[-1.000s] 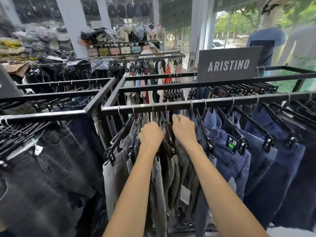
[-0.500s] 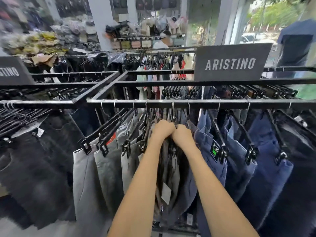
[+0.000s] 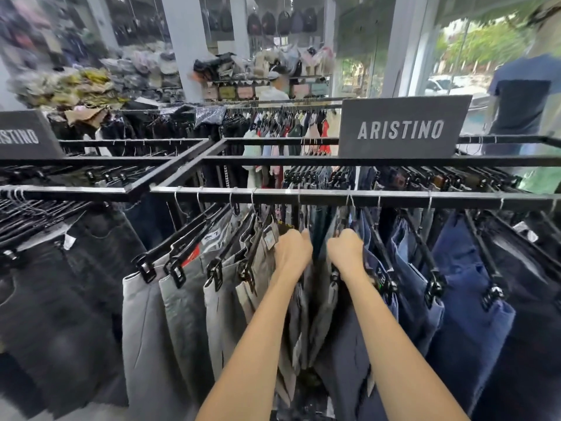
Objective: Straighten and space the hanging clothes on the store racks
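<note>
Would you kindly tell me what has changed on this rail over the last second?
The hands, pressed together half a second ago, have parted: the left hand drew the grey trousers leftward, the right hand the dark trousers rightward, opening a gap. Both still grip below the rail; the blue jeans and ARISTINO sign are unchanged.

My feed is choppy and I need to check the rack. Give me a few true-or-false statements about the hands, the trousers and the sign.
1. The left hand and right hand are below the front rail. True.
2. The grey trousers hang to the right of the hands. False: they hang to the left; the blue trousers hang to the right.
3. The sign reads ARISTINO. True.
4. The hands are clasped together. False: they are apart, each gripping into the trousers.
</note>
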